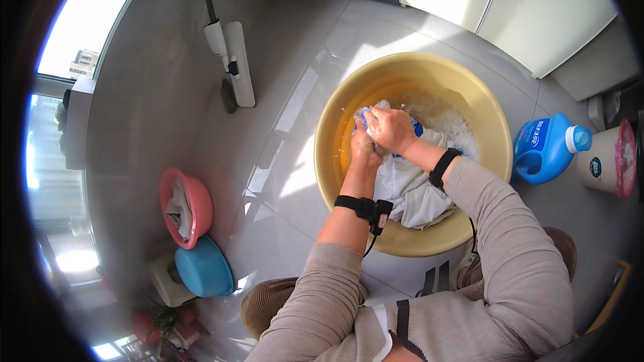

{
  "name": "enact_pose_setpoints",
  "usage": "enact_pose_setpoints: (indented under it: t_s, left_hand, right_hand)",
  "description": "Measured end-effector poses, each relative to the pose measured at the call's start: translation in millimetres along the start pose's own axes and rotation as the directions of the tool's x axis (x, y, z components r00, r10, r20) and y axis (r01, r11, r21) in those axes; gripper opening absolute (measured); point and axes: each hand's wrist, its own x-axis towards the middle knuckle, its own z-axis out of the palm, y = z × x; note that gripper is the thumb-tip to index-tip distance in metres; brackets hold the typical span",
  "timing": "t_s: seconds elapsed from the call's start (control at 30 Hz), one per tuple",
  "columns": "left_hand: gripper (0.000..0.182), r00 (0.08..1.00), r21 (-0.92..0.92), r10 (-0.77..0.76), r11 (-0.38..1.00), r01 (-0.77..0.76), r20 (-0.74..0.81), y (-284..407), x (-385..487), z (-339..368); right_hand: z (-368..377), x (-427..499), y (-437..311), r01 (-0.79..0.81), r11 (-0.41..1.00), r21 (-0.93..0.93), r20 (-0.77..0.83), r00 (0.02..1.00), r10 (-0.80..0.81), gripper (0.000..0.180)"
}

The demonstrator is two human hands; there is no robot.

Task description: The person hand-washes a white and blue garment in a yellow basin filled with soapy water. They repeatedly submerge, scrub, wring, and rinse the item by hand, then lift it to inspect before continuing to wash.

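Note:
A large yellow plastic basin (pixel 329 171) stands on the floor before me, with sudsy water (pixel 460 133) at its far right. In it lies a wet white garment (pixel 412 188) with blue parts, its near folds resting against the basin's front wall. My left hand (pixel 365 145) grips a bunched, soapy part of the cloth above the water. My right hand (pixel 392 128) is closed on the same bunch, pressed against the left. The fingers hide most of the gripped cloth. Droplets show beside the hands. Both wrists wear black straps.
A blue detergent bottle (pixel 543 148) stands right of the basin, next to a bin (pixel 601 161) with a pink rim. At left are a pink basin (pixel 201 206) holding cloth and a blue basin (pixel 206 269). A floor-cleaning appliance (pixel 239 65) leans at the wall; white cabinets (pixel 543 15) stand behind.

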Motion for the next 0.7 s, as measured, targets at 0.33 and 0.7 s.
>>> enact_pose_setpoints:
  t_s: [0.33,0.7]
  left_hand:
    - [0.07,0.956,0.514,0.294,0.823,-0.24,-0.023,10.1,-5.1,-12.6]
    - [0.097,0.958,0.957,-0.104,0.148,-0.249,0.266,-49.6,-10.6,-9.6]
  right_hand:
    - [-14.3,-15.6,114.9,-0.568,0.69,-0.449,0.256,0.658,0.708,0.073]
    - [-52.0,52.2,45.3,-0.74,0.635,0.222,0.726,0.56,0.398,0.056]
